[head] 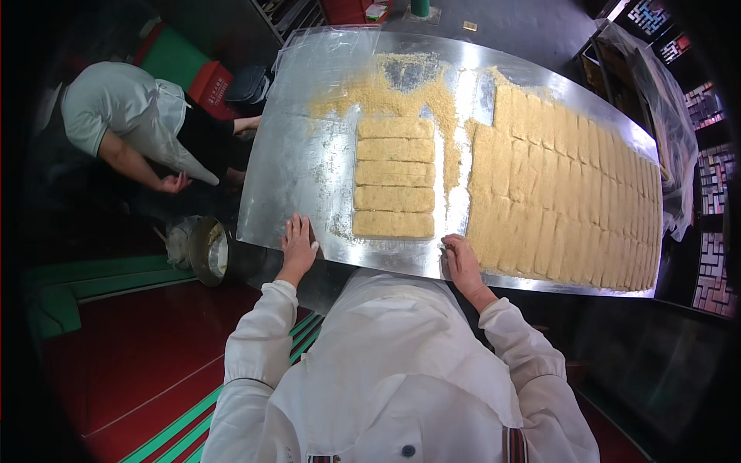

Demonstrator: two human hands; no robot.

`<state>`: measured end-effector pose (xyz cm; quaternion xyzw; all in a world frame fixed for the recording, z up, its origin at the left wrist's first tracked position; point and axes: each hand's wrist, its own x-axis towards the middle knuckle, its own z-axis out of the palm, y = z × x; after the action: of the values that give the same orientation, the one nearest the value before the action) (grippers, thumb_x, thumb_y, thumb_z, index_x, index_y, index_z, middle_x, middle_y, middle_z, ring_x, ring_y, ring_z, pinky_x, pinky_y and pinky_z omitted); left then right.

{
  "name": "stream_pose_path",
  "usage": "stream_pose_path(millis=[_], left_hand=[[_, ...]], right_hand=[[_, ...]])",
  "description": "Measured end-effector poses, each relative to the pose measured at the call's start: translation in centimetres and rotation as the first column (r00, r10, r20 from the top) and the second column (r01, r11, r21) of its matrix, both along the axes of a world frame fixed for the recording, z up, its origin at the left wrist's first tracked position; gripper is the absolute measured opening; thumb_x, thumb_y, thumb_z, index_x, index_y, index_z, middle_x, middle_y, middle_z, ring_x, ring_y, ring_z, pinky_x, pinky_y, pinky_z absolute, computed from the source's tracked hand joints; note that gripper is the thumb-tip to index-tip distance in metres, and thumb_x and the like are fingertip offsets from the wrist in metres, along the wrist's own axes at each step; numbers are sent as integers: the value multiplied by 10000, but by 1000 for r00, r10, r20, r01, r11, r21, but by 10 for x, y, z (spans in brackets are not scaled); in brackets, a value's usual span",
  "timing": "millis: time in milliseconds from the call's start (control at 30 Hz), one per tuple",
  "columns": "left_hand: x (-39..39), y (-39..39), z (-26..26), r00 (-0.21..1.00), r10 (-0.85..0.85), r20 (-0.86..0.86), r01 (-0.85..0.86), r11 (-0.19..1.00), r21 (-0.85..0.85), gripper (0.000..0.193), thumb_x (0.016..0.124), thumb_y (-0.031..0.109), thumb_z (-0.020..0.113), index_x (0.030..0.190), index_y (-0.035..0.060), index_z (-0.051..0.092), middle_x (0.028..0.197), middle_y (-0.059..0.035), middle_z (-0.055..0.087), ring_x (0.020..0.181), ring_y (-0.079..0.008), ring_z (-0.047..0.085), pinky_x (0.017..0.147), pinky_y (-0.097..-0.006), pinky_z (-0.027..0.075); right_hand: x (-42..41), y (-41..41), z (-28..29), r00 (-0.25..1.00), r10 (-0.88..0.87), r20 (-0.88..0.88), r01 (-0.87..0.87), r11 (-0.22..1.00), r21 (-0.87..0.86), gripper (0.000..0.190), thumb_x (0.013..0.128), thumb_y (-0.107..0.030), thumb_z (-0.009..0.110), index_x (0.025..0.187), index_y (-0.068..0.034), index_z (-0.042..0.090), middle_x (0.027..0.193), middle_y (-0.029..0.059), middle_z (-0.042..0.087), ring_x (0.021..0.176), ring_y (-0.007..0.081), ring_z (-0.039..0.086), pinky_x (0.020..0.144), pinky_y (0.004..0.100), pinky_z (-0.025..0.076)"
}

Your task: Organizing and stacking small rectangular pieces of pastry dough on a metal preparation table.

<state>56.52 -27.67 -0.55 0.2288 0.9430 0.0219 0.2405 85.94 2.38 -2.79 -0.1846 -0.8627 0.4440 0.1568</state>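
My left hand (297, 250) lies flat on the metal tabletop (278, 191) near its front edge, fingers slightly apart and holding nothing. Curled fingers of my right hand (463, 263) touch the same edge farther right; whether something small is pinched in them cannot be made out. Between and beyond the hands, several crumb-coated, tan bars (393, 198) of what looks like dough or pastry sit stacked side by side in a column. To the right of my right hand, a large block of similar bars (556, 197) lies in tight rows.
Loose tan crumbs (399, 95) are scattered behind the column. A clear plastic sheet (330, 52) covers the far left corner. At the left, a co-worker (116, 110) bends beside the table, near a metal bowl (208, 252). A plastic-draped rack (648, 110) stands at the right.
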Motion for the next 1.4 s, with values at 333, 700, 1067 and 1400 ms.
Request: stream_pose_path(millis=[333, 700, 1067, 1400], left_hand=[[1, 97, -37, 857, 208, 472, -507, 508, 697, 385, 997, 206, 538, 1330, 16, 576, 1353, -180, 592, 1267, -280, 548, 1080, -313, 390], [-9, 125, -37, 420, -104, 902, -889, 154, 432, 490, 1026, 197, 461, 1480, 30, 384, 1403, -85, 520, 1263, -198, 513, 1067, -331, 409], [16, 134, -22, 670, 97, 736, -710, 373, 598, 685, 977, 403, 544, 1478, -30, 368, 1492, -203, 453, 1407, -291, 404, 1163, -347, 283], [20, 147, -11, 737, 77, 671, -583, 575, 574, 747, 1013, 461, 458, 1532, -26, 234, 1601, -200, 238, 1490, -305, 208, 1212, -361, 153]], right_hand=[[-121, 29, 0, 951, -296, 91, 309, 898, -314, 484, 1039, -240, 453, 1436, 30, 399, 1353, 202, 549, 1207, 296, 560, 1045, 357, 423], [-152, 8, 8, 899, -342, 274, 435, 772, -463, 534, 1019, -221, 480, 1478, 28, 368, 1469, 170, 465, 1349, 239, 442, 1121, 322, 327], [-120, 21, -27, 930, -325, 173, 368, 821, -436, 528, 1033, -171, 453, 1503, 27, 318, 1507, 169, 413, 1386, 250, 389, 1151, 341, 275], [-120, 24, 3, 912, -355, 204, 409, 760, -505, 483, 1019, -158, 463, 1461, 12, 368, 1325, 132, 518, 1215, 217, 490, 1058, 327, 363]])
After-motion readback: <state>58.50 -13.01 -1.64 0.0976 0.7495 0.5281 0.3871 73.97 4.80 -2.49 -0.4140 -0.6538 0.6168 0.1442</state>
